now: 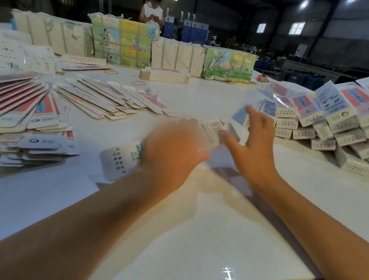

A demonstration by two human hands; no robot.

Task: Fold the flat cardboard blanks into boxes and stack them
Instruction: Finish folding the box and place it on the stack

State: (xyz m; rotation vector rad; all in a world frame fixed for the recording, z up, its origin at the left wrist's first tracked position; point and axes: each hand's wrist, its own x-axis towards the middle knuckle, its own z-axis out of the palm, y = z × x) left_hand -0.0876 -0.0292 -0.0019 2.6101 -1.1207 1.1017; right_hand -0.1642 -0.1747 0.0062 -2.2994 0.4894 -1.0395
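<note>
While the left hand (173,147) grips a box (129,155), the right hand (253,147) spreads open.

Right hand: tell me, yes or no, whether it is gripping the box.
No: the right hand is spread open beside the box, which the left hand holds.

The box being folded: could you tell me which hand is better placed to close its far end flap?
Probably the right hand: it is open, fingers spread, right beside the far end of the box. The left hand grips the box's middle, steadying it.
</note>
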